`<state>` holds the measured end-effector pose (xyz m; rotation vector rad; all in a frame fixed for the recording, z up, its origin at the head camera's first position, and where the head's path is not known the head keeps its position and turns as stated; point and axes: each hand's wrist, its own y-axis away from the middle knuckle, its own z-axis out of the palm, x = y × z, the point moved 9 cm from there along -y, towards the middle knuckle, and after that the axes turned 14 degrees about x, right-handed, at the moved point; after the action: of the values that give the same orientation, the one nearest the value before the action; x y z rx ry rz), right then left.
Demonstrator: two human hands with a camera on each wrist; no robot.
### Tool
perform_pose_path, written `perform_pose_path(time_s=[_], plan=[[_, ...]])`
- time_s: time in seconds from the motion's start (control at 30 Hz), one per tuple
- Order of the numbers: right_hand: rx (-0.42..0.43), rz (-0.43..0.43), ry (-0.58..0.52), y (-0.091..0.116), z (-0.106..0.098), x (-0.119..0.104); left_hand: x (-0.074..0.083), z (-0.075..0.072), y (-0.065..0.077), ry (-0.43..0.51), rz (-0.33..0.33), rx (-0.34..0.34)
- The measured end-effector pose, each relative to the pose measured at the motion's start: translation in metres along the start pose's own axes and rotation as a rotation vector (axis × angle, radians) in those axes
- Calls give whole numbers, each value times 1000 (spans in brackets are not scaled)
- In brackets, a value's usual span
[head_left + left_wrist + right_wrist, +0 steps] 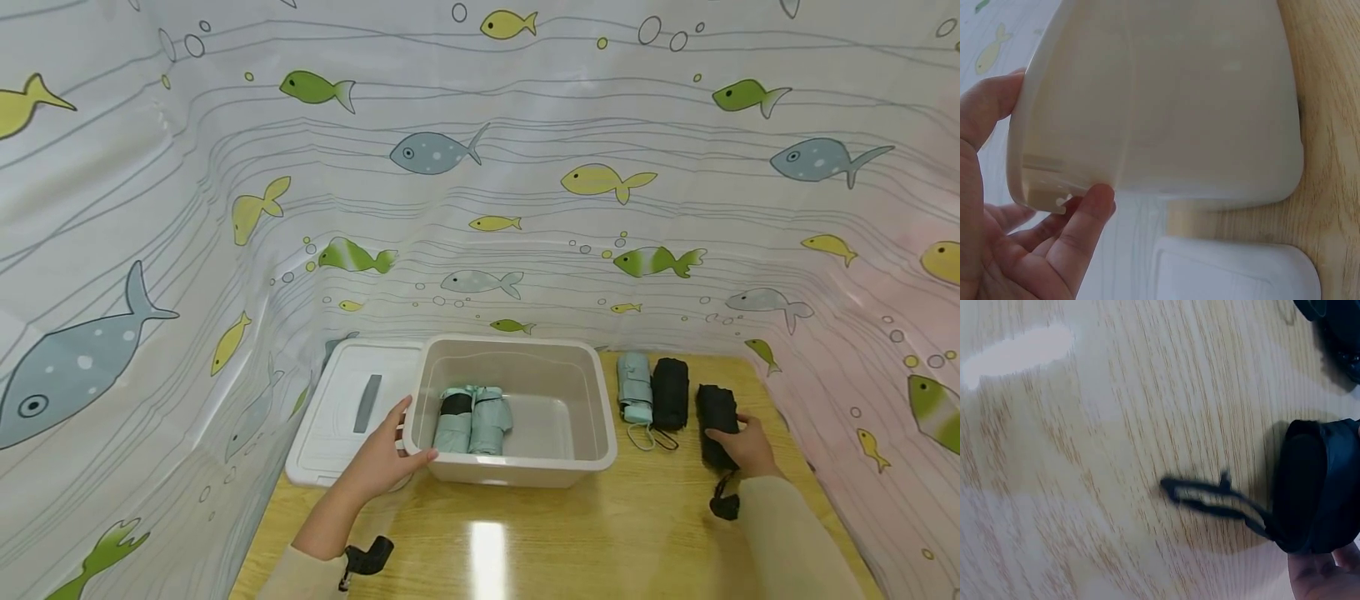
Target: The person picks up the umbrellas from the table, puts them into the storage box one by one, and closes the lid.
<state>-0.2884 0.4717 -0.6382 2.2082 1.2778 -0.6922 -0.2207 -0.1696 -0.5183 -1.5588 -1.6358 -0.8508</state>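
My left hand (378, 458) grips the left end of a cream plastic storage box (510, 475), thumb over the rim and fingers beneath it in the left wrist view. Two pale-green folded umbrellas lie side by side in the box's left half, one (453, 429) with a black band, the other (490, 423) plain. On the right of the table, my right hand (750, 450) holds a black folded umbrella (717, 415) from its right side. Its wrist strap (1210, 497) hangs loose in the right wrist view, where most of the hand is out of frame.
A pale-green folded umbrella (635, 387) and a black one (670, 393) lie together between the box and my right hand. The white lid (341, 400) with a grey handle lies left of the box. A fish-print curtain (525, 192) encloses the wooden table (562, 550).
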Motion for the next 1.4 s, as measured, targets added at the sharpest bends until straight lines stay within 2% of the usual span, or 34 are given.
perform_pose_path(time_s=[0.33, 0.67, 0.87, 1.03, 1.17, 1.4], plan=[[-31, 56, -33, 0, 9, 6, 0, 0, -1, -11, 7, 5], [3, 73, -54, 1, 11, 11, 0, 1, 0, 3, 6, 5], [41, 114, -78, 7, 10, 8, -1, 2, 2, 9, 1, 12], [33, 199, -180, 14, 12, 6, -1, 2, 2, 5, 3, 14], [16, 259, -278, 12, 20, 10, 0, 1, 1, 6, 3, 13], [10, 327, -359, 10, 27, 11, 1, 0, 2, 4, 2, 11]])
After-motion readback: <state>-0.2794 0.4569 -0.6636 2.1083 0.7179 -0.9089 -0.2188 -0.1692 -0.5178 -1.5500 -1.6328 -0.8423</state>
